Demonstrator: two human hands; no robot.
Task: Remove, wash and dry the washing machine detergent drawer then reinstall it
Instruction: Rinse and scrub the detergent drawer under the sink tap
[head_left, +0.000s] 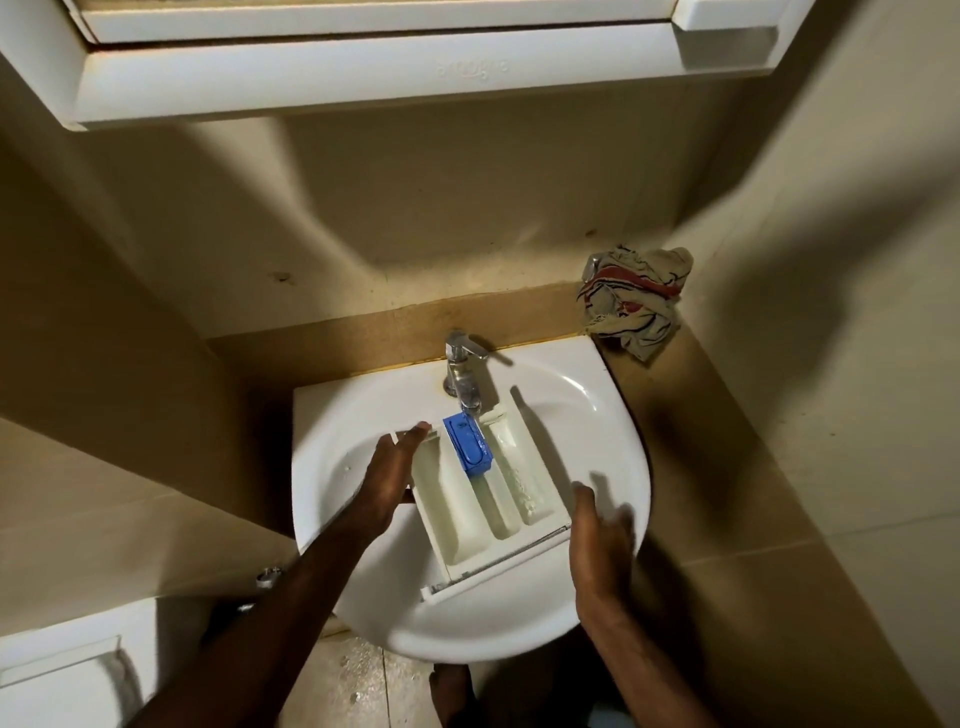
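- Drawer (480, 499) sits in sink (597, 415), back end under tap (462, 374), blue insert (470, 444) in the middle compartment.
- Left hand (387, 480) grips drawer's left edge, fingers wrapped on the wall.
- Right hand (602, 540) just beside front panel, fingers loose, blurred; contact unclear.
- Rag (634, 301) on ledge, back right.

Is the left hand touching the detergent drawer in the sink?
Touching. The head view shows the left hand pressed along the left wall of the detergent drawer, its fingers overlapping the edge with no gap.
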